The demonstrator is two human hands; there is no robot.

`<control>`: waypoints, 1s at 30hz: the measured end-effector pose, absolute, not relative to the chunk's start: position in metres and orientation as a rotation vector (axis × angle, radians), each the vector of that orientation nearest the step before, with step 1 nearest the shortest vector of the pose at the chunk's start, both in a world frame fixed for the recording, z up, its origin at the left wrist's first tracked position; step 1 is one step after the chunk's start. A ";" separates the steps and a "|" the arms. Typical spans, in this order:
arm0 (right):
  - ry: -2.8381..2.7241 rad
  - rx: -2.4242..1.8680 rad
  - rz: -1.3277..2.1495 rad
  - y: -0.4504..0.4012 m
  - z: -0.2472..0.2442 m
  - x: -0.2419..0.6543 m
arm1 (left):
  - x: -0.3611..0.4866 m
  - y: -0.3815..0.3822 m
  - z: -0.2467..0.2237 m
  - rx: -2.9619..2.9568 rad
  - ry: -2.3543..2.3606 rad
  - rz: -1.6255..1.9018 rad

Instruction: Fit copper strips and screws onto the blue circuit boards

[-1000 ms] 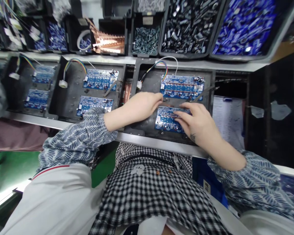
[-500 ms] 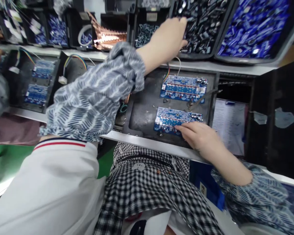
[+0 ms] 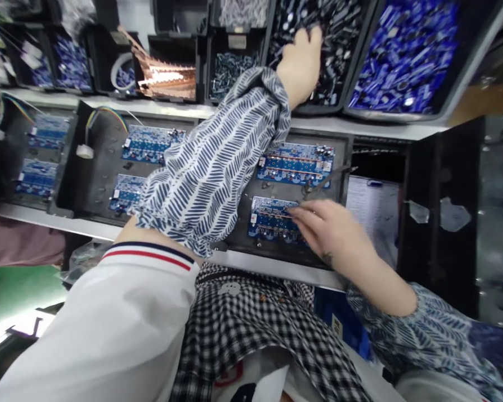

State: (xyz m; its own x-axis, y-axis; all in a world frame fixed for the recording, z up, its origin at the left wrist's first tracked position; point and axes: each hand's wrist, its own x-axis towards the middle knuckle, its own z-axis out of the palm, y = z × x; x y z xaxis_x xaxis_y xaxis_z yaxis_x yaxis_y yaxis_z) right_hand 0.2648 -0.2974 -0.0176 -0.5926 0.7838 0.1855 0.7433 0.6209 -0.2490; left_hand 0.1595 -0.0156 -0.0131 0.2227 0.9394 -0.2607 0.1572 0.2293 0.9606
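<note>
My left hand [image 3: 302, 64] reaches over the bin of small dark parts [image 3: 339, 50], its fingers bent down at the parts; whatever lies between the fingertips is hidden. The fingers of my right hand [image 3: 333, 231] are pinched together at the lower blue circuit board [image 3: 272, 220], over its right part, and I cannot make out anything between them. Above it in the same dark tray [image 3: 238, 237] lies the upper blue circuit board [image 3: 295, 163]. A thin dark tool or strip [image 3: 329, 180] slants across the tray's right side.
Bins of blue parts [image 3: 406, 56], small dark screws [image 3: 232, 72] and copper-coloured strips [image 3: 165, 78] line the back. Further trays with boards [image 3: 151, 144] and coloured wires stand at left. A paper sheet [image 3: 373, 212] lies right of the tray.
The view has shifted, so the trays and bins appear further left. My left hand has moved deeper over the dark parts bin. My right hand stays at the lower board.
</note>
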 end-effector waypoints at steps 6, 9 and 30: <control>-2.521 -1.599 0.239 -0.274 -0.019 0.260 | 0.135 -0.006 -0.001 1.732 1.310 0.792; -2.431 -1.547 0.291 -0.290 -0.013 0.275 | 0.128 -0.005 0.008 1.964 1.331 0.685; -1.917 -1.542 0.112 -0.290 0.007 0.283 | 0.097 -0.045 0.022 2.070 0.838 0.727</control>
State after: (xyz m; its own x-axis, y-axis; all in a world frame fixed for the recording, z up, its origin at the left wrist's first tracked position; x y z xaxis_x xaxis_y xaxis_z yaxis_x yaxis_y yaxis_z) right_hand 0.2834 -0.2898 0.0074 -0.0810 0.8952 0.4382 0.8379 0.2993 -0.4564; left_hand 0.0971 -0.0447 0.0217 0.6201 0.7558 0.2102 0.3146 -0.4851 0.8159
